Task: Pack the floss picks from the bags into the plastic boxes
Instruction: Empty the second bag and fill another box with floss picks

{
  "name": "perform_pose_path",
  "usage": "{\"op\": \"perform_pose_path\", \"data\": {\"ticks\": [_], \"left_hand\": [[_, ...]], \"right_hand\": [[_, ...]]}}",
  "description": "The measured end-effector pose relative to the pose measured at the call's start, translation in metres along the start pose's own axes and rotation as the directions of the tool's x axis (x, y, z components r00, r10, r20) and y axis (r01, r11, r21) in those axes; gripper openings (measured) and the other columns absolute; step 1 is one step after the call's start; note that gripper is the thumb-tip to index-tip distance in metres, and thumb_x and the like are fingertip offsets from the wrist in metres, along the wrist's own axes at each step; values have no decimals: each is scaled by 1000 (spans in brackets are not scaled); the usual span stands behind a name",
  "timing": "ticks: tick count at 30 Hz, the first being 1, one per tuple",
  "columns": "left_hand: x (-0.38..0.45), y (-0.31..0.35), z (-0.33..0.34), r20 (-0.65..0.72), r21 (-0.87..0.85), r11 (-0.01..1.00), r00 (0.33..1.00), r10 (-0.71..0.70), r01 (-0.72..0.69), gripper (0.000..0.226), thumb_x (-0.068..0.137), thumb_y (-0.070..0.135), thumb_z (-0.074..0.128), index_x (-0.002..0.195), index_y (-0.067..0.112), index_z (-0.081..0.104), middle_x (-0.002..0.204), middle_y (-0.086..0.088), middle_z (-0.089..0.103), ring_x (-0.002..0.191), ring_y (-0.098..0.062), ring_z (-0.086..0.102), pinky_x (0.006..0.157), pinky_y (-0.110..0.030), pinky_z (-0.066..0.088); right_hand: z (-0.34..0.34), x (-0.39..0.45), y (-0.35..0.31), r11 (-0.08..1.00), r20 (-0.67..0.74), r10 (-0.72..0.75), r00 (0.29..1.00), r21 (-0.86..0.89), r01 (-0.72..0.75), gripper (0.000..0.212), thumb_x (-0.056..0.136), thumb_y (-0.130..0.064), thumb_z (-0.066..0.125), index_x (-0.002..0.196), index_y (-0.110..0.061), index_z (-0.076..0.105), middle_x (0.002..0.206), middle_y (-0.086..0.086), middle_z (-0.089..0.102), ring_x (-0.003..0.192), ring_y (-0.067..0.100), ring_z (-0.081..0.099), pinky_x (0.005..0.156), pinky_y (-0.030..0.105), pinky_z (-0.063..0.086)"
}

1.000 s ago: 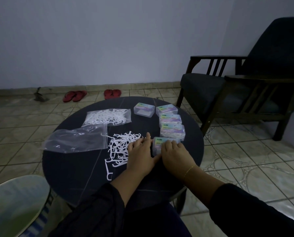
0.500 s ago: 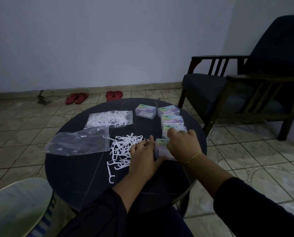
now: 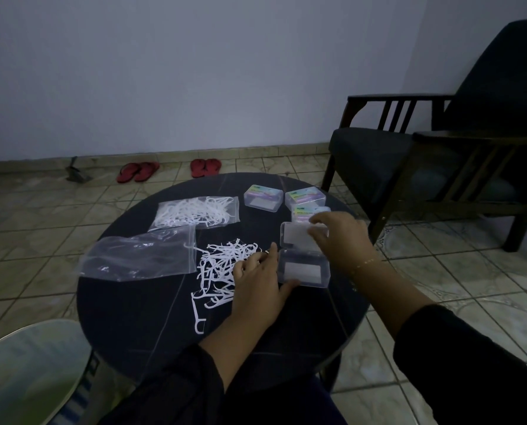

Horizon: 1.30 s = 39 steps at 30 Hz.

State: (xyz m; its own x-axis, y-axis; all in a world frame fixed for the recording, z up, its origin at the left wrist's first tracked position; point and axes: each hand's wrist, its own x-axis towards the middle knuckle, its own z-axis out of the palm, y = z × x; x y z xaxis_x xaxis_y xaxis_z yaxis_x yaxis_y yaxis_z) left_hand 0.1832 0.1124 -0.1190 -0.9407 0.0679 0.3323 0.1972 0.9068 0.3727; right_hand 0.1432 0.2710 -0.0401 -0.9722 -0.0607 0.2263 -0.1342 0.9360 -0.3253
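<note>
On the round dark bench [image 3: 127,317], you had one plastic box open between your two hands.

Your right hand [image 3: 339,240] pinched the raised lid [image 3: 296,237] of the open box [image 3: 303,269], fingers curled on its far edge, while your left hand [image 3: 260,282] lay at 9 o'clock of the box, thumb against its near wall and fingers relaxed over the loose floss picks [image 3: 222,265], holding none that you could see. At 12 o'clock of the open box stood three closed boxes [image 3: 263,196]. One full bag [image 3: 194,213] lay at 11 o'clock of the pile, and an emptied bag [image 3: 139,256] at 9 o'clock, touching the picks.
</note>
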Motion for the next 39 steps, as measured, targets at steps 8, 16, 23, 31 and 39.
{"op": "perform_pose_path", "data": {"ticks": [8, 16, 23, 31, 39], "left_hand": [[0, 2, 4, -22, 171, 979, 993, 117, -111, 61, 87, 52, 47, 132, 11, 50, 123, -4, 61, 120, -22, 50, 97, -39, 28], [-11, 2, -11, -161, 123, 980, 971, 177, -158, 59, 91, 51, 38, 136, 15, 46, 142, 0, 48, 129, -16, 35, 98, -36, 20], [-39, -47, -41, -296, 39, 978, 932, 208, -205, 41, 82, 23, 41, 116, 25, 63, 117, 9, 61, 110, -10, 45, 89, -27, 21], [-60, -125, -77, 9, 23, 999, 999, 43, -43, 54, 71, 21, 40, 116, 34, 65, 122, 23, 53, 114, -9, 40, 86, -27, 19], [-60, -127, -74, 36, 28, 999, 999, 16, -17, 70, 67, 73, 25, 117, 42, 64, 116, 30, 52, 106, 2, 27, 84, -24, 14]], "right_hand": [[31, 3, 3, 967, 122, 111, 986, -241, -79, 63, 100, -40, 28, 151, -18, -2, 159, 6, -6, 146, 26, -6, 114, 54, 8], [26, -28, -13, 981, -25, 35, 999, -188, -39, 61, 100, -40, 30, 151, -22, 3, 159, 4, -13, 145, 24, -14, 114, 51, 4], [35, -65, -49, 938, 127, -310, 942, -120, 325, 49, 93, -42, 46, 141, -31, 39, 147, -8, 34, 134, 18, 23, 104, 39, 21], [56, -66, -82, 885, 307, -375, 875, -161, 436, 59, 90, -54, 45, 143, -28, 37, 142, -4, 39, 130, 21, 26, 102, 41, 22], [75, -58, -103, 875, 331, -301, 894, -276, 397, 45, 99, -43, 34, 137, -20, 42, 136, 3, 41, 128, 24, 28, 102, 44, 23]]}}
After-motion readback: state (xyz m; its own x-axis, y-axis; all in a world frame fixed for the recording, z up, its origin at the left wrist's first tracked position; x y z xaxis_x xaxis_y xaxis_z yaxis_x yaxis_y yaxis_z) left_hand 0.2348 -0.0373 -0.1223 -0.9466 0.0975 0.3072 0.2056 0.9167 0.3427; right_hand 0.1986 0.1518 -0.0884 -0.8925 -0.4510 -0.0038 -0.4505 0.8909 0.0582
